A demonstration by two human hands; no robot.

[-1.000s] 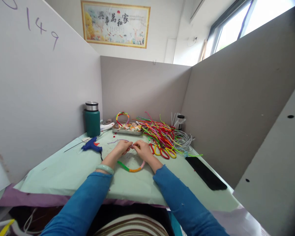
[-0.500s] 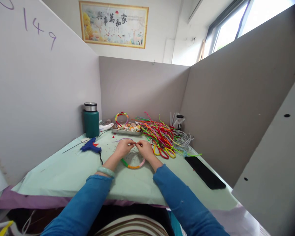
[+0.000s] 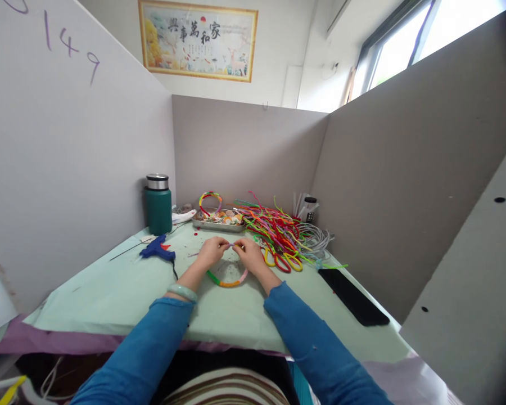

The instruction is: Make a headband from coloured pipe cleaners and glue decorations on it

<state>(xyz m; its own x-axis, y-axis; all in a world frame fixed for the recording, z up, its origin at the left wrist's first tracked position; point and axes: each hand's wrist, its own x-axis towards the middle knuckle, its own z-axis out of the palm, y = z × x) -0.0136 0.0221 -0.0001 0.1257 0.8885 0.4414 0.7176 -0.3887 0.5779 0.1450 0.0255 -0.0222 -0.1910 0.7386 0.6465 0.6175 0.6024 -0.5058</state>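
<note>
My left hand [image 3: 211, 252] and my right hand [image 3: 248, 255] are close together over the middle of the table, fingers pinched. Between them they hold a headband [image 3: 230, 282] wrapped in green, orange and pink fuzzy wire, its arc hanging toward me. A thin purple wire [image 3: 233, 246] runs between my fingertips at the top of the band. A green bangle sits on my left wrist. Both sleeves are blue.
A blue glue gun [image 3: 157, 251] lies to the left, a green flask [image 3: 158, 205] behind it. A metal tray [image 3: 217, 223] with small pieces and a finished band stands at the back. A heap of coloured wires [image 3: 280, 233] lies right, a black phone [image 3: 352, 296] nearer.
The loose purple wire end that trailed left of my left hand is shorter now. The headband's arc has risen a little and drawn closer to my hands.
</note>
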